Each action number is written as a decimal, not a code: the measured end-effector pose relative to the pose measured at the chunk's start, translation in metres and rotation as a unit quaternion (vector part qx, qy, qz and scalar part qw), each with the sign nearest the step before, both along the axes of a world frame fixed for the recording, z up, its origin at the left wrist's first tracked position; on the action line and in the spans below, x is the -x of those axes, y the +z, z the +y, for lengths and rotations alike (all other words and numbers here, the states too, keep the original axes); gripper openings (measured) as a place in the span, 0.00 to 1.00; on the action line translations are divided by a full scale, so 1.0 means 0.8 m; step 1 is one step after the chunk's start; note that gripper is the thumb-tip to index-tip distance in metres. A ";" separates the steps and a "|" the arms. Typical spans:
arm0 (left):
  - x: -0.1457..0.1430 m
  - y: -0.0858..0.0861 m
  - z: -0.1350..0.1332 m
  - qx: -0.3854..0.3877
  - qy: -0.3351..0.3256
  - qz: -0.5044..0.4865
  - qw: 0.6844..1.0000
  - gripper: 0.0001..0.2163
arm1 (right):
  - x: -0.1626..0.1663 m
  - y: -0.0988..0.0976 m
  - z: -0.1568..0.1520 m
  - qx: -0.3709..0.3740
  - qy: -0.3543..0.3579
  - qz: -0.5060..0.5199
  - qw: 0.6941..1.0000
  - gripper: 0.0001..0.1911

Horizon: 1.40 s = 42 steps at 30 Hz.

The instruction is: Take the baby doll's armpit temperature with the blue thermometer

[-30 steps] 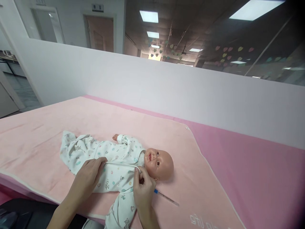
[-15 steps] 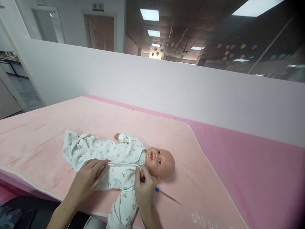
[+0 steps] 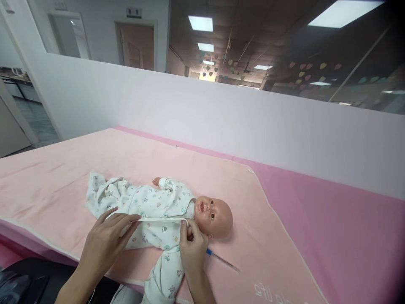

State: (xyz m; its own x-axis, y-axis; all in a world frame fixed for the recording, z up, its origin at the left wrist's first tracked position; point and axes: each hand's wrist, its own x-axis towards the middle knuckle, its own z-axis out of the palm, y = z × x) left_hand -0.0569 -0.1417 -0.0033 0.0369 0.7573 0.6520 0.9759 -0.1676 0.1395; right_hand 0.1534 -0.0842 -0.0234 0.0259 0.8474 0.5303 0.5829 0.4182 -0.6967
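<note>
A baby doll [image 3: 217, 217] lies on its back, its head to the right. It is dressed in white baby clothes [image 3: 158, 204] with small coloured prints. Across the chest, a narrow white front edge [image 3: 163, 219] of the clothes is drawn straight between my hands. My left hand [image 3: 109, 232] is closed on its left end by the doll's waist, thumb under the fingers. Near the neck, my right hand [image 3: 193, 242] pinches the other end. One sleeve [image 3: 166, 272] hangs toward me, under my right wrist.
A thin clear stick with a blue end [image 3: 223, 259] lies right of my right hand. Beneath everything is a pink blanket [image 3: 268, 249]. A white low wall [image 3: 221, 114] with glass above borders the far side.
My left hand has shifted slightly left and its fingers have lifted a little. The white edge, curved before, is now straighter. My right hand stays near the doll's neck.
</note>
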 end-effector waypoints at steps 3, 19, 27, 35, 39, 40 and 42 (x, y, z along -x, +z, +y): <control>0.010 0.002 0.006 0.048 0.012 0.004 0.999 0.11 | 0.002 0.000 0.002 0.007 0.004 -0.014 1.000 0.14; -0.068 0.044 0.146 0.321 -0.316 -0.190 0.872 0.14 | -0.154 -0.049 -0.055 -0.154 -0.145 -0.232 0.949 0.13; -0.055 0.051 0.151 0.384 -0.342 -0.200 0.834 0.18 | -0.221 -0.064 -0.064 -0.079 -0.095 -0.290 0.949 0.15; -0.034 0.051 0.191 0.353 -0.299 -0.418 0.782 0.19 | -0.225 0.028 -0.073 0.160 -0.101 -0.056 0.980 0.11; -0.027 0.063 0.197 0.378 -0.310 -0.408 0.771 0.20 | -0.217 0.094 -0.069 0.122 -0.110 0.030 0.986 0.11; -0.026 0.067 0.198 0.383 -0.314 -0.392 0.775 0.20 | -0.207 0.111 -0.065 0.104 -0.094 0.046 0.989 0.10; -0.026 0.077 0.198 0.390 -0.327 -0.359 0.782 0.19 | -0.174 0.142 -0.051 0.047 -0.046 0.046 0.997 0.08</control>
State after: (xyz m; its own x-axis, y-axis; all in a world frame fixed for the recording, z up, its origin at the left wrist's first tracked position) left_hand -0.0365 0.0169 0.0585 0.4189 0.9075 0.0315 0.3400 -0.1889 0.9213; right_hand 0.2929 -0.1250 0.0903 0.1502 0.8847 0.4413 0.5480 0.2970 -0.7820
